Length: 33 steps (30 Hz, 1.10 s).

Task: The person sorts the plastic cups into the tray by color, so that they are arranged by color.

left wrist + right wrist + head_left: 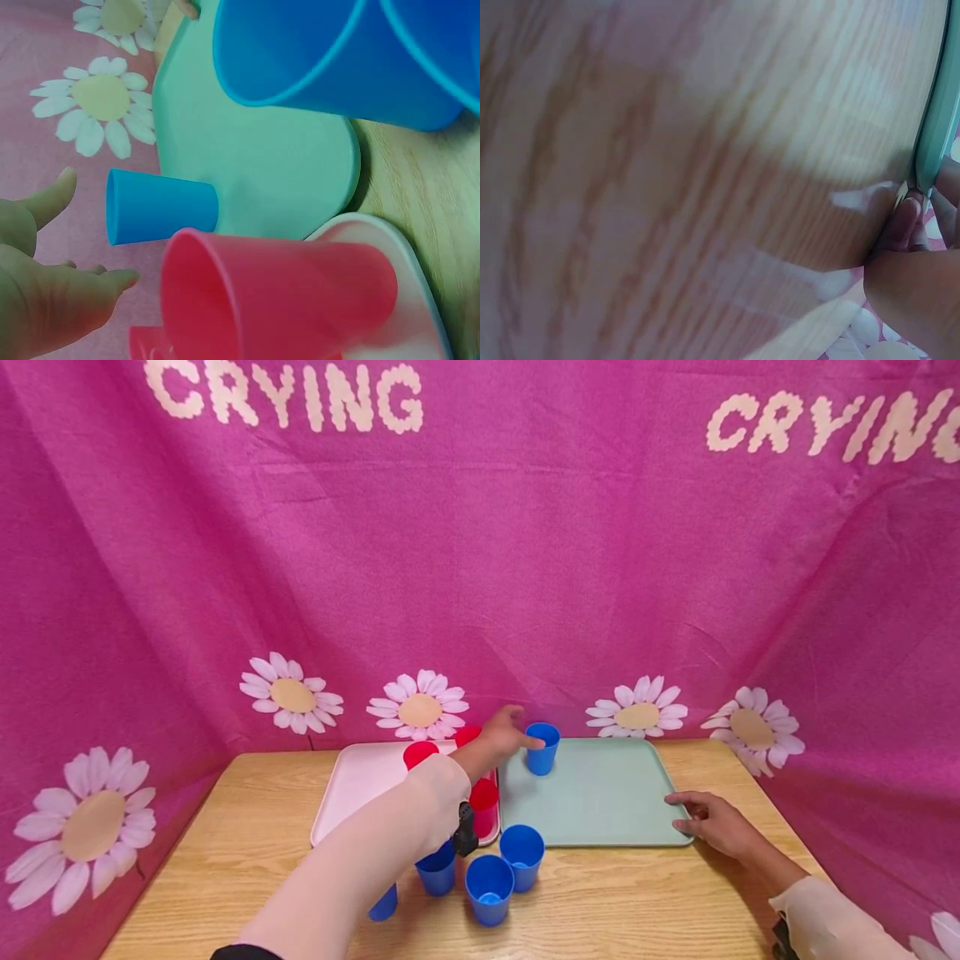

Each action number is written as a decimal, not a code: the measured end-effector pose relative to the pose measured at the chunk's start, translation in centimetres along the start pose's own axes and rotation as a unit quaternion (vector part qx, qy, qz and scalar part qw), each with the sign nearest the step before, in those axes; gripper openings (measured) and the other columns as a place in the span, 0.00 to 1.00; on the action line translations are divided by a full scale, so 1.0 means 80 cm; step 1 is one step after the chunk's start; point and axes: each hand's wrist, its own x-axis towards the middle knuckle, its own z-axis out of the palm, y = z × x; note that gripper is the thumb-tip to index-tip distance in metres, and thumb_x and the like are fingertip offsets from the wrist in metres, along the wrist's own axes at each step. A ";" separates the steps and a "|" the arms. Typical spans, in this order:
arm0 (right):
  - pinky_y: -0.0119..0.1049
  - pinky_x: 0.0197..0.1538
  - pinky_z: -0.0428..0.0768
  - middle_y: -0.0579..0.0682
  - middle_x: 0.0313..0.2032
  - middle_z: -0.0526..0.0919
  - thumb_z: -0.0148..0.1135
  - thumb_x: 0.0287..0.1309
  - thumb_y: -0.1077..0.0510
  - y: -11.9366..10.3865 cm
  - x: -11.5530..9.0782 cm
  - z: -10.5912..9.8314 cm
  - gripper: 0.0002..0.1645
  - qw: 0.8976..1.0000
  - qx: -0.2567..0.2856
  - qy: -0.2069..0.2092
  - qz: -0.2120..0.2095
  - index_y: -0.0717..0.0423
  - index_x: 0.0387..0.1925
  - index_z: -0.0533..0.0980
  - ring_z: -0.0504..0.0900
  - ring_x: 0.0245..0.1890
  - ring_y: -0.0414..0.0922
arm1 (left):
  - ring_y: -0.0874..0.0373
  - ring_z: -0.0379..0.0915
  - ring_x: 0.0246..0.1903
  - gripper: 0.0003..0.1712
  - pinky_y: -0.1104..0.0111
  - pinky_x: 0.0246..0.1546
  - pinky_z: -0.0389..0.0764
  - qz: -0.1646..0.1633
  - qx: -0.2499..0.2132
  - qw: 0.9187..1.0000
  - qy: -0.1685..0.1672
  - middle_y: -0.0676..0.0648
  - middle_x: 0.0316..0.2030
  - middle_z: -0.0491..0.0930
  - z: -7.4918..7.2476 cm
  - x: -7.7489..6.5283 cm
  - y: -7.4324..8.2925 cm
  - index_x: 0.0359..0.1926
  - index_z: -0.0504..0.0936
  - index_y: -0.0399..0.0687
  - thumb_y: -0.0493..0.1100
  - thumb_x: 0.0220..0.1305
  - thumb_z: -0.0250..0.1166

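Note:
My left hand (504, 733) is stretched over the boundary between two trays, its thumb and fingers spread. Beside it a blue cup (542, 758) stands upright on the green tray (600, 802). In the left wrist view a gap shows between the left hand (60, 289) and that blue cup (161, 206). My right hand (716, 822) holds the green tray by its right edge, near the front corner. In the right wrist view its thumb and fingers are at the rim (934, 135). Red cups (484, 807) stand on the pale pink tray (360, 777), partly hidden by my left arm.
Several blue cups (490, 892) stand on the wooden table (600, 902) in front of the trays; my left forearm partly covers some of them. A pink cloth (525, 568) with daisies and lettering hangs behind the table and along both sides.

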 end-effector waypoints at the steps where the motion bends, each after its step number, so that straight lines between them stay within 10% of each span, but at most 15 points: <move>1: 0.34 0.41 0.70 0.63 0.50 0.79 0.70 0.63 0.61 0.000 0.000 0.000 0.26 1.000 -0.001 0.000 0.000 0.68 0.60 0.78 0.71 0.43 0.51 | 0.40 0.67 0.69 0.45 0.51 0.64 0.76 0.003 0.000 1.000 -0.003 0.37 0.70 0.70 -0.004 -0.002 0.001 0.75 0.66 0.44 0.37 0.59 0.77; 18: 0.37 0.45 0.71 0.67 0.55 0.78 0.70 0.64 0.61 -0.002 0.000 0.000 0.27 1.000 -0.004 -0.004 0.011 0.67 0.62 0.77 0.72 0.46 0.53 | 0.37 0.55 0.76 0.48 0.49 0.68 0.70 0.064 -0.051 0.992 -0.093 0.37 0.75 0.62 -0.078 -0.042 -0.008 0.78 0.60 0.43 0.38 0.61 0.75; 33: 0.38 0.46 0.71 0.66 0.55 0.78 0.70 0.63 0.61 0.000 0.001 0.001 0.27 1.000 0.003 0.000 0.010 0.68 0.61 0.77 0.71 0.47 0.54 | 0.35 0.54 0.76 0.44 0.49 0.68 0.70 0.115 -0.071 0.987 -0.086 0.36 0.75 0.63 -0.145 -0.096 -0.041 0.77 0.63 0.42 0.36 0.63 0.72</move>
